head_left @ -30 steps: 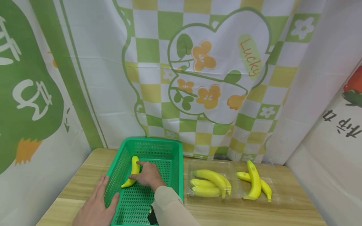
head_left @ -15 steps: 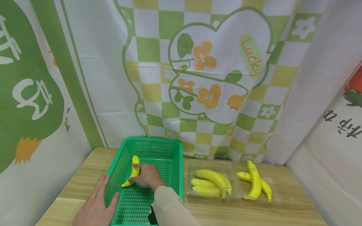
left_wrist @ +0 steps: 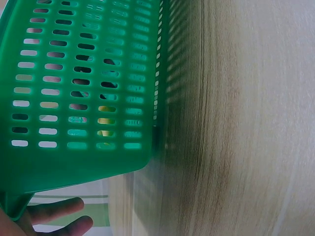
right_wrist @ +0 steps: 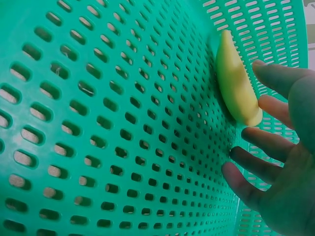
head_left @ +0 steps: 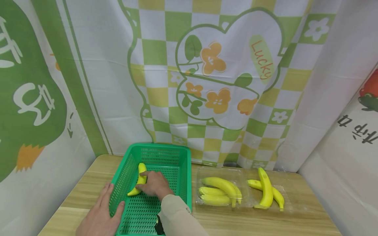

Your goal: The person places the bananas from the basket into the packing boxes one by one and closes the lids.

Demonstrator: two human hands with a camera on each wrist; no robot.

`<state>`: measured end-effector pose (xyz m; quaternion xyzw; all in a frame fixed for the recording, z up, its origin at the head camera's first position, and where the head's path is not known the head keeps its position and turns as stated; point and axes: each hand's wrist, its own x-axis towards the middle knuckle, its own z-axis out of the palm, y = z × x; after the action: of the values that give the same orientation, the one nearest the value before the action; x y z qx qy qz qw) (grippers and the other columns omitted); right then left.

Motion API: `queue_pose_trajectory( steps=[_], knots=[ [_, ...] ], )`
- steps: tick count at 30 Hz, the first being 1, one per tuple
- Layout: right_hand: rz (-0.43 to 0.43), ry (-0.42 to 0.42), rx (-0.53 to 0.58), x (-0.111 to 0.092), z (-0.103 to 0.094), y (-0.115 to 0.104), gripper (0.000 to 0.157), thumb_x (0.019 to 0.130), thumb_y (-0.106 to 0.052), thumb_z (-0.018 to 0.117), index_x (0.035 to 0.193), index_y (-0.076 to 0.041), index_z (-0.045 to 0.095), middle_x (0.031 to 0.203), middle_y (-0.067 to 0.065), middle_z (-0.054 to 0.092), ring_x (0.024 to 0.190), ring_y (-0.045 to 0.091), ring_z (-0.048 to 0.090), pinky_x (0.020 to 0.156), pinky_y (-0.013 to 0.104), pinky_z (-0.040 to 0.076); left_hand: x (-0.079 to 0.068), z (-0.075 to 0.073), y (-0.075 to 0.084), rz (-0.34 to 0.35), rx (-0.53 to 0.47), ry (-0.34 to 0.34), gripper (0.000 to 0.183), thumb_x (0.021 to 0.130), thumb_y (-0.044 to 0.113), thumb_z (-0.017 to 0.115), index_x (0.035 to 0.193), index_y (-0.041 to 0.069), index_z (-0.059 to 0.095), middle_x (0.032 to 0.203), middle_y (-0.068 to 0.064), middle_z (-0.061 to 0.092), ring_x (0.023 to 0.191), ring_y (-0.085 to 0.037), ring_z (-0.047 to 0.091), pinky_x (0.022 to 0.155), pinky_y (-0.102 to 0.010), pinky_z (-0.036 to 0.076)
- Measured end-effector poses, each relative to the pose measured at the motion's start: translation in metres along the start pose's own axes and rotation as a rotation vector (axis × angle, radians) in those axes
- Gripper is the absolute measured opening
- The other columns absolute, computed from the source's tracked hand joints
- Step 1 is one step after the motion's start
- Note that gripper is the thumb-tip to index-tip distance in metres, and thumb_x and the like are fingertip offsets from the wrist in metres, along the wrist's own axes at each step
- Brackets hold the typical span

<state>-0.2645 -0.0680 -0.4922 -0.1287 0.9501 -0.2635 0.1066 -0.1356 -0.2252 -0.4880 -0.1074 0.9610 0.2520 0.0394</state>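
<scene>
A yellow banana (head_left: 141,177) lies in the green plastic basket (head_left: 160,149), along its left side. My right hand (head_left: 156,184) reaches down into the basket, thumb and index finger at the banana's right side. In the right wrist view the index finger touches the banana (right_wrist: 234,78) near its lower end. The thumb is close to it, and the other fingers are spread and loosely bent. My left hand (head_left: 100,213) rests at the basket's left rim, fingers straight. In the left wrist view two of its fingers (left_wrist: 64,211) extend past the basket wall (left_wrist: 69,162).
Right of the basket stands a clear plastic box (head_left: 203,170) with several bananas (head_left: 220,185). Farther right, two crossed bananas (head_left: 265,190) lie on clear plastic. All stand on a wooden table (head_left: 251,223), with a patterned curtain (head_left: 183,114) behind.
The right hand's index finger and thumb have come slightly closer together and lower beside the banana. The banana has barely shifted. The left hand and the basket have not moved.
</scene>
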Motion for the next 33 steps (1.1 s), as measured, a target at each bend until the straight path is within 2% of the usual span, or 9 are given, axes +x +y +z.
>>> queue_pose_trajectory(
  steps=[6, 15, 22, 25, 28, 30, 33],
  knots=[
    [-0.010, 0.028, -0.051, 0.0014, 0.0006, 0.0007, 0.040, 0.091, -0.050, 0.082, 0.129, -0.038, 0.074, 0.113, -0.005, 0.077, 0.091, 0.012, 0.064, 0.067, 0.027, 0.052, -0.0013, 0.0004, -0.0005, 0.002, -0.002, 0.004, 0.090, 0.109, 0.062, 0.039, 0.171, 0.007, 0.003, 0.179, -0.021, 0.005, 0.138, -0.063, 0.048, 0.091, -0.068, 0.056],
    [-0.014, 0.032, -0.133, 0.0032, 0.0018, 0.0021, 0.033, 0.091, -0.049, 0.082, 0.122, -0.042, 0.072, 0.104, -0.005, 0.074, 0.082, 0.011, 0.060, 0.061, 0.027, 0.049, -0.0024, 0.0002, 0.0003, -0.008, 0.005, 0.008, 0.090, 0.109, 0.062, 0.039, 0.171, 0.008, 0.002, 0.179, -0.020, 0.005, 0.137, -0.063, 0.049, 0.091, -0.069, 0.056],
    [-0.006, 0.058, -0.141, 0.0044, 0.0018, 0.0021, 0.028, 0.092, -0.049, 0.082, 0.116, -0.037, 0.071, 0.100, -0.004, 0.073, 0.074, 0.010, 0.055, 0.057, 0.026, 0.045, -0.0009, -0.0004, 0.0005, -0.002, 0.008, 0.000, 0.091, 0.109, 0.062, 0.039, 0.171, 0.007, 0.002, 0.179, -0.022, 0.005, 0.138, -0.064, 0.048, 0.093, -0.071, 0.054],
    [-0.007, 0.067, -0.133, 0.0043, 0.0013, 0.0023, 0.034, 0.091, -0.043, 0.084, 0.120, -0.035, 0.069, 0.096, -0.002, 0.071, 0.073, 0.011, 0.055, 0.056, 0.026, 0.045, -0.0010, -0.0004, 0.0004, -0.001, 0.006, 0.005, 0.090, 0.109, 0.062, 0.039, 0.171, 0.007, 0.002, 0.179, -0.022, 0.006, 0.139, -0.063, 0.047, 0.095, -0.071, 0.054],
    [-0.002, 0.072, -0.118, 0.0044, 0.0011, 0.0031, 0.046, 0.090, -0.038, 0.086, 0.131, -0.032, 0.067, 0.094, 0.000, 0.069, 0.073, 0.012, 0.056, 0.056, 0.026, 0.046, -0.0008, 0.0001, 0.0004, 0.000, 0.004, 0.011, 0.090, 0.109, 0.061, 0.040, 0.171, 0.007, 0.003, 0.179, -0.021, 0.006, 0.138, -0.063, 0.048, 0.093, -0.070, 0.055],
    [0.011, 0.070, -0.105, 0.0048, 0.0015, 0.0035, 0.055, 0.089, -0.036, 0.087, 0.140, -0.030, 0.065, 0.095, 0.001, 0.070, 0.075, 0.012, 0.057, 0.058, 0.027, 0.048, -0.0007, 0.0005, 0.0001, 0.003, 0.002, 0.013, 0.090, 0.109, 0.061, 0.040, 0.171, 0.007, 0.003, 0.179, -0.021, 0.006, 0.138, -0.063, 0.049, 0.092, -0.069, 0.056],
    [0.031, 0.056, -0.093, 0.0054, 0.0022, 0.0035, 0.061, 0.089, -0.034, 0.087, 0.146, -0.030, 0.063, 0.099, 0.002, 0.070, 0.079, 0.013, 0.058, 0.061, 0.027, 0.049, -0.0004, 0.0012, -0.0005, 0.005, 0.000, 0.014, 0.090, 0.109, 0.061, 0.041, 0.171, 0.006, 0.003, 0.179, -0.021, 0.006, 0.136, -0.063, 0.050, 0.089, -0.067, 0.058]
  ],
)
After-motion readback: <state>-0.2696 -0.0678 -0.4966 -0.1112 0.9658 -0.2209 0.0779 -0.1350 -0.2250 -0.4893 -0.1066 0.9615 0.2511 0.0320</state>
